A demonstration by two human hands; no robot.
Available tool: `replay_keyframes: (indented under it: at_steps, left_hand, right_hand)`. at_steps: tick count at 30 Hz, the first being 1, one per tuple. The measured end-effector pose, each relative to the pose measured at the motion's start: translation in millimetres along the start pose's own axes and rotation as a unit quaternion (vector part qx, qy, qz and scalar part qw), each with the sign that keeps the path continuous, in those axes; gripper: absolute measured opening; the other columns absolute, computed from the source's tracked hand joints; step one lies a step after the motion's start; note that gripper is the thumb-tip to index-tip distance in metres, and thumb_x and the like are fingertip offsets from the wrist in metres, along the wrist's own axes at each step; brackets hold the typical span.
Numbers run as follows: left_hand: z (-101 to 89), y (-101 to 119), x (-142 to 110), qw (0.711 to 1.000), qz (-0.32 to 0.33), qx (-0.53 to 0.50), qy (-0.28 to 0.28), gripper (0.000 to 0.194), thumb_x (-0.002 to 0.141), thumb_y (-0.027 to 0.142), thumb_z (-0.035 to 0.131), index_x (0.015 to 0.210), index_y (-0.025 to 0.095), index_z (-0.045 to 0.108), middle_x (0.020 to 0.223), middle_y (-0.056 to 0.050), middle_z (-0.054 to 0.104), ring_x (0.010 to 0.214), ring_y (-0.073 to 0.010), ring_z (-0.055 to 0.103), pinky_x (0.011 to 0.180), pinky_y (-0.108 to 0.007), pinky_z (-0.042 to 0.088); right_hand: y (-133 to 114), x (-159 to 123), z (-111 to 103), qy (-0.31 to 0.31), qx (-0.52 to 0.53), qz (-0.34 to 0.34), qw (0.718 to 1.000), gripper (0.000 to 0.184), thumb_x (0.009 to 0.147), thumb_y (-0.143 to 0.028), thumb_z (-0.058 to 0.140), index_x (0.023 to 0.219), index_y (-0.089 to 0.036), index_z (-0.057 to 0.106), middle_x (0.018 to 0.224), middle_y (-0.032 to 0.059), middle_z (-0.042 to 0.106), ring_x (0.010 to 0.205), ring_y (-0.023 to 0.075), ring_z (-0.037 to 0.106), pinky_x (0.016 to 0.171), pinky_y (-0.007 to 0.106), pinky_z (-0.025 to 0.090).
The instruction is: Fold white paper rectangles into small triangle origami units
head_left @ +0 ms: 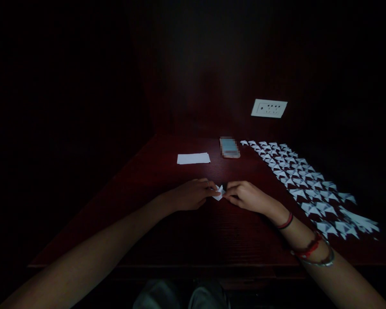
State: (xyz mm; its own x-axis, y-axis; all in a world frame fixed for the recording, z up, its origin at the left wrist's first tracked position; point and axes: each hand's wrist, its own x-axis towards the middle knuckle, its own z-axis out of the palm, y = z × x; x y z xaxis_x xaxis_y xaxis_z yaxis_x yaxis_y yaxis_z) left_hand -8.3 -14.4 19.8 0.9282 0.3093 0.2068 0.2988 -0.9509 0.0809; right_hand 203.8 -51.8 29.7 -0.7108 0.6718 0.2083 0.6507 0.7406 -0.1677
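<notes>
Between my hands, just above or on the dark red table [193, 231], is a small piece of folded white paper [218, 196] with pointed flaps. My left hand [196, 194] pinches its left side, thumb across the front, with a ring on one finger. From the right, my right hand [244, 195] grips the paper's edge between thumb and fingers. Beyond my left hand lies a stack of white paper sheets [193, 159]. Rows of folded white paper figures [296, 171] cover the table's right side.
A phone [230, 147], blurred out, lies toward the back of the table. A white wall socket [269, 108] is set in the dark back panel. Narrow white paper strips [360, 219] lie at the right near the figures. My knees [183, 296] show below the front edge.
</notes>
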Motion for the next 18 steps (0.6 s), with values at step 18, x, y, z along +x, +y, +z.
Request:
replay_keyframes:
  at_steps: [18]
  left_hand:
    - [-0.9, 0.3, 0.2, 1.000, 0.004, 0.008, 0.001, 0.051, 0.071, 0.003, 0.040, 0.116, 0.027, 0.039, 0.111, -0.001, 0.045, 0.096, -0.0149, 0.041, 0.081, -0.028, 0.033]
  right_hand:
    - [1.2, -2.5, -5.1, -0.016, -0.001, -0.008, 1.000, 0.031, 0.076, -0.014, 0.043, 0.103, -0.024, 0.055, 0.080, 0.0019, 0.054, 0.069, 0.0097, 0.050, 0.065, 0.022, 0.038]
